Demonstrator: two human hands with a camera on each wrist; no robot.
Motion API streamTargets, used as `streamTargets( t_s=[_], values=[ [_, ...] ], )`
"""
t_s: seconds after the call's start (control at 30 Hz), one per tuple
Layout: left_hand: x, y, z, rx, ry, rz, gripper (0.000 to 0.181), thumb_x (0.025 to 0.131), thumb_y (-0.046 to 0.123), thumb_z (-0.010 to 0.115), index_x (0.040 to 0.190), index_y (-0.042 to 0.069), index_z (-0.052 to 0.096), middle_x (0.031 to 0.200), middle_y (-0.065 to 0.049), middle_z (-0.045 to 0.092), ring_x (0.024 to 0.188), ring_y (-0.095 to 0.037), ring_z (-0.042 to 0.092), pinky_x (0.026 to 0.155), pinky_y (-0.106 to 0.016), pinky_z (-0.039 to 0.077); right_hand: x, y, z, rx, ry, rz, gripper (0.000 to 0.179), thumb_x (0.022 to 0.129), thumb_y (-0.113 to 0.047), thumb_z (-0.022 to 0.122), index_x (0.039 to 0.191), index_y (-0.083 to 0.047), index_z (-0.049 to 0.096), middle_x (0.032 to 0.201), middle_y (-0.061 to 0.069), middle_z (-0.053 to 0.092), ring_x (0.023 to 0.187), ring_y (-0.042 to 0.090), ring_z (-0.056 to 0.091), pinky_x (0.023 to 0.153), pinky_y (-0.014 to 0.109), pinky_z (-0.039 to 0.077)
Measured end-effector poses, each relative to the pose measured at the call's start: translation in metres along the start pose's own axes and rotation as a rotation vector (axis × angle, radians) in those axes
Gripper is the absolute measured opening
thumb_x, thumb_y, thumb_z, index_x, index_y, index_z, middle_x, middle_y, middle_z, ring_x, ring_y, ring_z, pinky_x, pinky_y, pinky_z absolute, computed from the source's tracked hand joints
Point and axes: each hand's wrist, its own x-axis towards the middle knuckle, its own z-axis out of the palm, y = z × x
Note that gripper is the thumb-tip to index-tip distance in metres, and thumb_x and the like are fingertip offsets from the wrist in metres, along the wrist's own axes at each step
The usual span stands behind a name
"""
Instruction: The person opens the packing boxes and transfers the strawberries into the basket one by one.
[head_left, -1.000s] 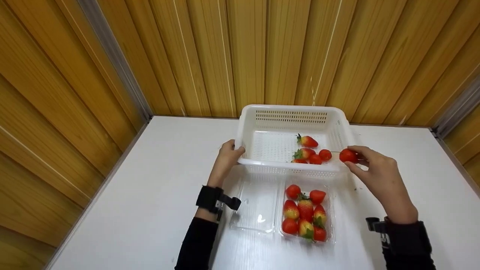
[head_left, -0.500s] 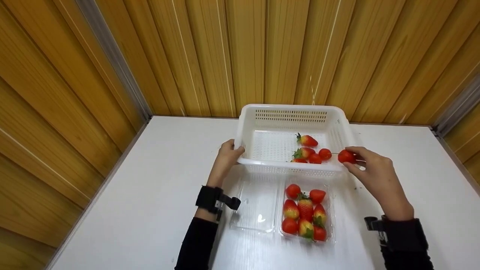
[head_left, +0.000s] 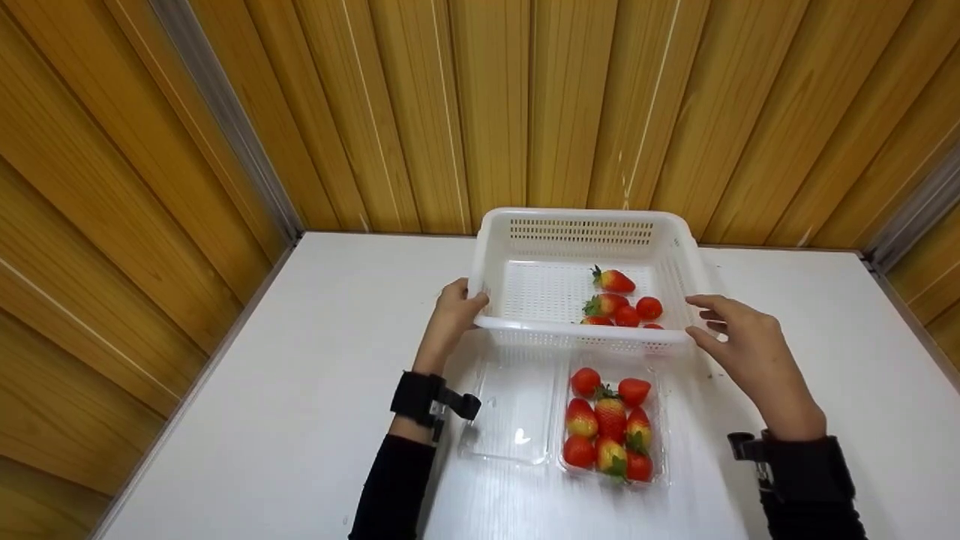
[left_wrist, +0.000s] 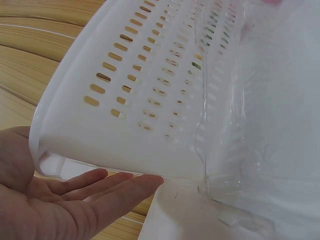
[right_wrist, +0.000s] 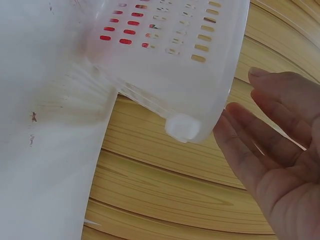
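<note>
A white slotted plastic basket (head_left: 559,325) stands at the back of the table. My left hand (head_left: 455,306) grips its left rim, thumb over the edge; in the left wrist view the fingers (left_wrist: 125,192) extend along its outer side. My right hand (head_left: 742,345) is beside the right rim, thumb and fingers spread with nothing between them. Inside the basket several strawberries (head_left: 615,281) lie toward the front right, some partly hidden by the front wall. In front of it is a clear plastic clamshell box, its right half filled with strawberries (head_left: 610,420).
The clamshell's other half (head_left: 514,412), flat and transparent, lies left of the filled one. A wood-patterned wall (head_left: 495,112) rises right behind the basket. The white table (head_left: 322,360) extends to both sides. Small specks show on the table in the right wrist view.
My right hand held a strawberry over the basket's right edge and moved slightly left. It has let go, and the strawberry now lies low behind the front wall. The left hand stayed put.
</note>
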Motion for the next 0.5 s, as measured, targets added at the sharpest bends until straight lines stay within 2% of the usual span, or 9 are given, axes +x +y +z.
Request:
streamTargets(
  t_s=[0.2,0.37,0.5],
  values=[
    [0.0,-0.001,-0.001,0.007,0.006,0.006,0.045,0.096,0.011,0.056,0.136,-0.01,0.052,0.123,-0.025,0.064,0.113,-0.041,0.065,0.082,-0.039,0.061,-0.001,-0.005,-0.002,0.006,-0.038,0.017,0.04,0.087,0.004,0.075,0.125,0.003,0.065,0.121,0.03,0.066,0.101,0.048,0.068,0.084,0.059,0.056],
    [0.0,-0.001,-0.001,0.011,0.004,-0.004,0.045,0.097,0.013,0.056,0.135,-0.01,0.052,0.124,-0.024,0.063,0.114,-0.041,0.064,0.082,-0.039,0.06,-0.001,-0.022,0.0,0.007,-0.097,-0.004,0.038,0.088,0.003,0.073,0.125,0.003,0.066,0.121,0.027,0.067,0.101,0.045,0.068,0.083,0.058,0.057],
    [-0.001,-0.001,0.0,0.009,0.006,-0.008,0.044,0.098,0.013,0.056,0.135,-0.01,0.052,0.126,-0.025,0.062,0.116,-0.041,0.063,0.085,-0.041,0.06,-0.002,-0.041,0.007,0.019,-0.19,-0.035,0.032,0.088,0.002,0.074,0.12,0.003,0.067,0.115,0.023,0.069,0.096,0.039,0.069,0.083,0.055,0.059]
  ],
)
